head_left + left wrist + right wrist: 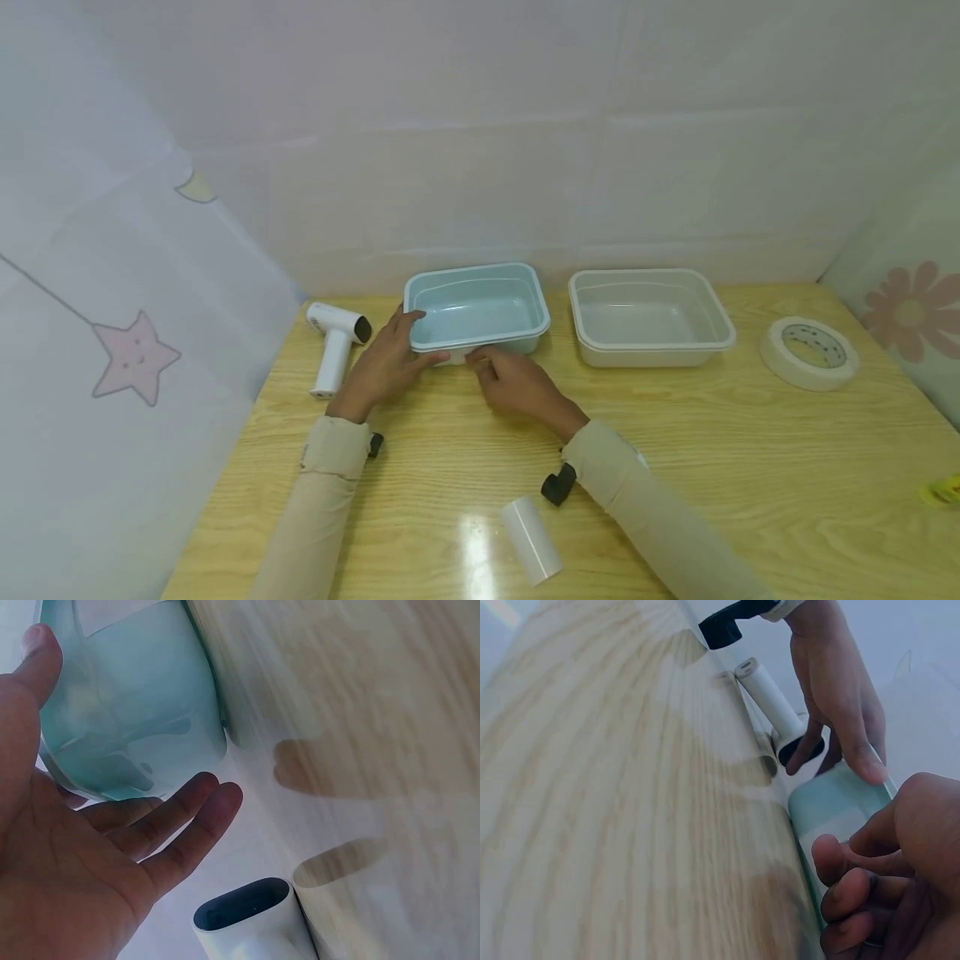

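Observation:
A pale blue-green rectangular plastic tub (480, 310) stands at the back of the table. My left hand (386, 360) holds its front left corner, the thumb along the front and a fingertip over the side rim. In the left wrist view, the other fingers of the left hand (97, 840) spread out below the corner. A whitish label (124, 613) shows on the tub's front wall. My right hand (517, 383) is at the front wall with curled fingers. In the right wrist view, thumb and forefinger of the right hand (900, 877) meet at the label; its edge is partly hidden.
Right of the tub stands a white rectangular tub (652, 358). Farther right lies a wide roll of white tape (798, 371). A white pistol-shaped device (333, 358) lies left of my left hand. Nearer me is a white cylinder (531, 540). A wall sheet (480, 167) hangs behind.

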Motion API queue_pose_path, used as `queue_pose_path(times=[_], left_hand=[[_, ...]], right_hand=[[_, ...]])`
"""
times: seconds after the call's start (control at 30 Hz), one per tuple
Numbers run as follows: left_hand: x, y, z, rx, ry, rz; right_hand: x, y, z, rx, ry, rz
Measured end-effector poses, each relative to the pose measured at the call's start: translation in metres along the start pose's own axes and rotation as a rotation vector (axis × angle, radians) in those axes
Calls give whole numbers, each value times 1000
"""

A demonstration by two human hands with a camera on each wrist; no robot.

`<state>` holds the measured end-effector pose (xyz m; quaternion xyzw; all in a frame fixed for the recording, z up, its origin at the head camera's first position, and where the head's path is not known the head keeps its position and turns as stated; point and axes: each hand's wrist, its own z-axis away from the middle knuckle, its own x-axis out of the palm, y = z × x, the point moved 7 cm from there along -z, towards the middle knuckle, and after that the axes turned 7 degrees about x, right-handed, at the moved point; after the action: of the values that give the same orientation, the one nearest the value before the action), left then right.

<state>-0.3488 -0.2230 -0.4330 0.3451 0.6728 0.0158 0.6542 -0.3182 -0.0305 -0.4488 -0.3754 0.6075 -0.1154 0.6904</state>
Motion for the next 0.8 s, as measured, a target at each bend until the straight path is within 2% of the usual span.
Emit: queue_pose_path(times=[0.2,0.33,0.57,0.8], left_hand=[[0,1,-1,21,-7,13],[1,-3,1,31,-16,52],[1,-5,2,110,21,148],[-1,-3,0,141,42,150]], right_hand=[[-20,18,10,85,33,25],[-26,24,14,110,37,43],[-28,24,14,92,43,71],[-24,22,12,53,36,76]])
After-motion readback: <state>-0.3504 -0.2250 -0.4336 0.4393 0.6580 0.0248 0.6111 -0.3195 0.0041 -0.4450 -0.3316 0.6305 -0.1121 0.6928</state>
